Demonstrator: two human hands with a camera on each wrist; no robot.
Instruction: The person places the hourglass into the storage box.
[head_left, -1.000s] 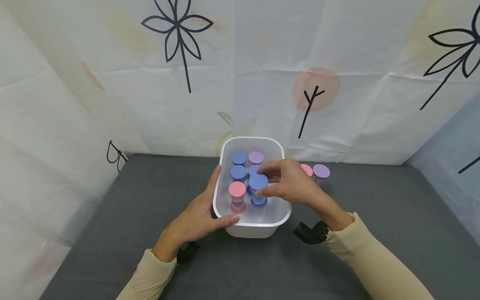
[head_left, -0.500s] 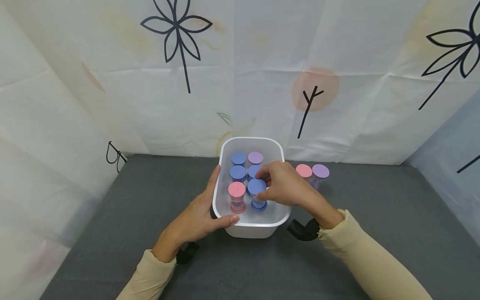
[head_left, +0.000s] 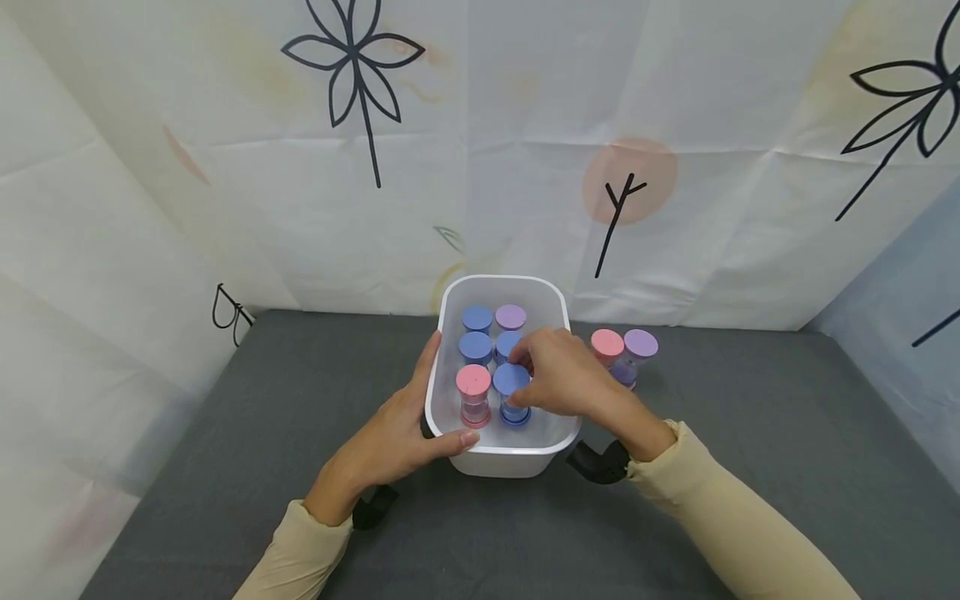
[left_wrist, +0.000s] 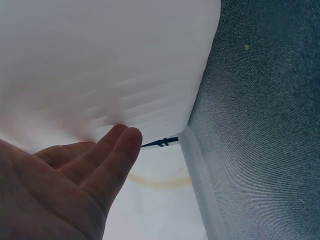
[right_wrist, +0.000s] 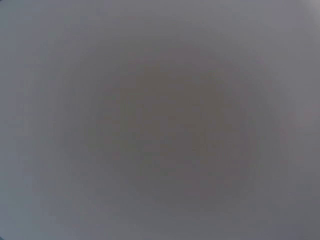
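In the head view my right hand (head_left: 562,375) pinches a blue-capped sand timer (head_left: 512,380) between thumb and fingers, low inside a white plastic bin (head_left: 502,463). The timer stands upright beside a pink-capped sand timer (head_left: 473,382). My left hand (head_left: 393,429) lies along the bin's left side, its thumb over the front rim. The left wrist view shows its fingers (left_wrist: 112,160) nearly straight against the white wall. Behind the held timer are a partly covered blue sand timer (head_left: 506,342), two more blue ones, and a purple-capped sand timer (head_left: 511,316). The right wrist view is only a grey blur.
Right of the bin, a pink sand timer (head_left: 607,343) and a purple sand timer (head_left: 641,343) stand on the dark grey tabletop (head_left: 750,417), partly behind my right hand. A printed white curtain (head_left: 517,208) hangs along the back.
My right hand has moved slightly left and toward me, bringing the blue sand timer a little lower into the bin's front. The left hand and the bin have stayed still.
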